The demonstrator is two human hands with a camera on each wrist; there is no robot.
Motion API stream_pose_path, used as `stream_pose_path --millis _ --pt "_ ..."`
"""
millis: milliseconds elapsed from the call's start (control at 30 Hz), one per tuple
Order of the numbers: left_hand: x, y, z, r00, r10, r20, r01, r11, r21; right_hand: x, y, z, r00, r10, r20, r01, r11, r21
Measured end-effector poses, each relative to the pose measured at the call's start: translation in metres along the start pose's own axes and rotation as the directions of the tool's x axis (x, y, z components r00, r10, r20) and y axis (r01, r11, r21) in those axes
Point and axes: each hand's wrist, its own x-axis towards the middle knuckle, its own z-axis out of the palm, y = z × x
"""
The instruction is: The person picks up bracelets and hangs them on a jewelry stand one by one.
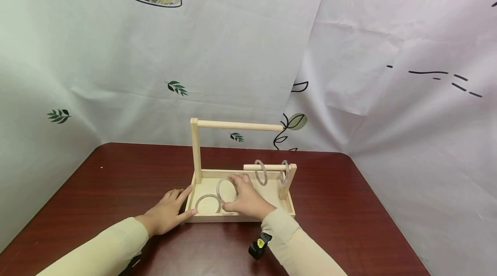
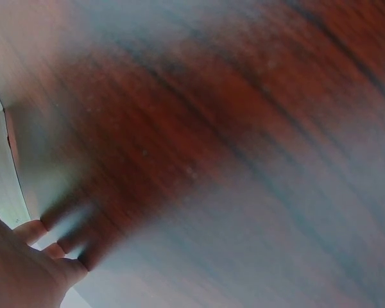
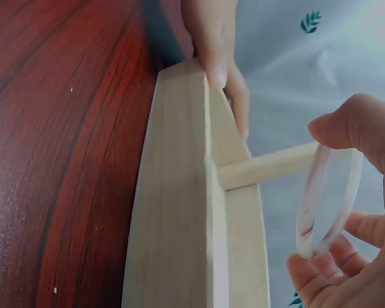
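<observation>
My right hand [image 1: 248, 198] pinches a pale, translucent bangle [image 3: 308, 212] between thumb and fingers, above the tray of a light wooden stand [image 1: 240, 219]. A second bangle [image 1: 207, 196] leans in the tray's left end. Two more bangles, a nearer one [image 1: 265, 177] and one by the post [image 1: 282, 176], hang on the short lower bar [image 1: 275, 167]. At the tray's left end my left hand [image 1: 165, 212] rests with extended fingers, its thumb and fingertips touching the edge. Only part of that hand shows in the left wrist view.
The stand's tall left post [image 1: 196, 151] carries a long upper bar [image 1: 240, 126] that reaches right, above the lower bar. Underneath is a dark red wooden table [image 1: 338, 207]. A white printed cloth [image 1: 233, 51] hangs behind and at the sides.
</observation>
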Motion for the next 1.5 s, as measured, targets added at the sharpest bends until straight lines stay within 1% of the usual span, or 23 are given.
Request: stream_pose_path --millis 133,333,600,833,967,1233,1500 --pt "0.0 0.0 0.0 1.0 0.0 0.003 0.0 1.0 -0.003 -0.004 -0.005 -0.003 1.0 -0.027 -0.001 0.027 1.0 0.006" --pt "0.001 0.0 0.0 1.0 -0.006 0.003 0.006 1.0 -0.001 -0.008 -0.012 -0.009 0.999 -0.033 0.003 0.033 0.999 0.023" --pt "0.0 0.001 0.0 1.0 -0.01 0.012 0.01 1.0 -0.003 -0.012 -0.015 -0.014 0.998 -0.055 0.007 0.055 0.998 0.041" --pt "0.0 0.0 0.0 1.0 -0.015 0.016 0.016 1.0 -0.01 -0.016 -0.022 -0.022 0.997 -0.075 0.014 0.074 0.996 0.049" --pt "0.0 -0.001 0.0 1.0 -0.016 0.014 0.016 1.0 -0.011 -0.017 -0.026 -0.029 0.996 -0.094 -0.001 0.094 0.994 0.053" --pt "0.0 -0.002 0.001 1.0 -0.012 0.005 0.012 1.0 -0.007 -0.015 -0.028 -0.039 0.991 -0.123 -0.052 0.129 0.983 0.129" --pt "0.0 -0.002 0.002 1.0 -0.007 0.006 0.008 1.0 -0.006 -0.011 -0.03 -0.052 0.989 -0.112 -0.093 0.128 0.974 0.187"
